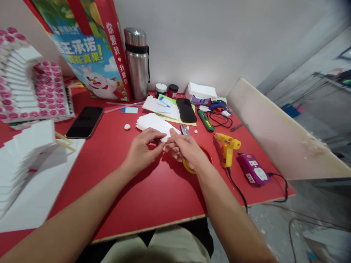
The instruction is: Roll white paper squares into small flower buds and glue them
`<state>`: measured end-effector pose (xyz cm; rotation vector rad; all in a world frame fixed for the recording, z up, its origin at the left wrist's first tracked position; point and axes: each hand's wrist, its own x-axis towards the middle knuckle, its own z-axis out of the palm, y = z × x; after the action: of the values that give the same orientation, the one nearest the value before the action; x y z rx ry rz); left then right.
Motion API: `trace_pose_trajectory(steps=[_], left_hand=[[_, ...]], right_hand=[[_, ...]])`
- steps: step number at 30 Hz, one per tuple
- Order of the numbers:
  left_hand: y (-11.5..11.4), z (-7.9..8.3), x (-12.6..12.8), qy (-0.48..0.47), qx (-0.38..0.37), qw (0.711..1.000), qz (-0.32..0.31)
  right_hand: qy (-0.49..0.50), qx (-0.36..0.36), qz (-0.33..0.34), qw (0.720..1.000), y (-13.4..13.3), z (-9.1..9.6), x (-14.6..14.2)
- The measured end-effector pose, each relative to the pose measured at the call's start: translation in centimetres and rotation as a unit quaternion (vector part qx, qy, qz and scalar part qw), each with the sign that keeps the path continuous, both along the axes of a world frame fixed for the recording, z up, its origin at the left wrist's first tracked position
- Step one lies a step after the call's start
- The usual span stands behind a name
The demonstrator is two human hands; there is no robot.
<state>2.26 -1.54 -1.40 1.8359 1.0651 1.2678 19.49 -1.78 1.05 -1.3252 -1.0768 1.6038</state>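
My left hand [141, 148] and my right hand [189, 148] meet over the red table, fingertips nearly touching. Between them is a small white piece [164, 139], pinched by both hands; its material is too small to tell. Scissors [184, 129] lie partly hidden under my right hand, their yellow-orange handle [189, 168] showing beneath the wrist. Just behind my hands is a stack of folded white paper [155, 123]. A small round white lump [127, 126] sits left of that stack, and tiny white scraps [195, 131] lie to its right.
A yellow glue gun [228, 148] and purple power socket [253, 170] stand at right, with cables. A phone [85, 122] and a folded-paper structure [22, 157] on a white board lie left. Behind are a steel flask [137, 69], a second phone [186, 110] and a green cutter [205, 120].
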Motion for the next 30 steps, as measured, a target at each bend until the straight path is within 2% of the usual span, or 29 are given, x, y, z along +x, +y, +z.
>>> trace_pose_trajectory(steps=[6,9,12,15,16,20,30], left_hand=[[1.2,-0.1,-1.4,0.066,0.059,0.993,0.075],[3.0,-0.4,-3.7,0.086,0.054,0.982,0.159],[5.0,-0.9,-7.1,0.089,0.005,0.950,0.299],[6.1,-1.3,-9.6,0.172,-0.078,0.910,0.368],[6.2,-1.4,-9.9,0.207,-0.107,0.904,0.359],[5.9,-1.6,-9.8,0.286,-0.111,0.893,0.329],[6.4,-2.1,-10.4,0.294,-0.107,0.903,0.293]], right_hand=[[0.031,0.089,-0.124,0.988,0.7,0.2,1.0],[0.053,0.107,-0.149,0.982,1.0,-0.2,1.0],[0.056,0.112,-0.156,0.980,1.0,-0.3,0.9],[0.046,0.110,-0.159,0.980,0.9,-0.1,0.7],[0.042,0.109,-0.160,0.980,0.8,-0.1,0.6],[0.041,0.107,-0.155,0.981,0.8,-0.1,0.5],[0.033,0.104,-0.156,0.982,1.0,-0.3,0.6]])
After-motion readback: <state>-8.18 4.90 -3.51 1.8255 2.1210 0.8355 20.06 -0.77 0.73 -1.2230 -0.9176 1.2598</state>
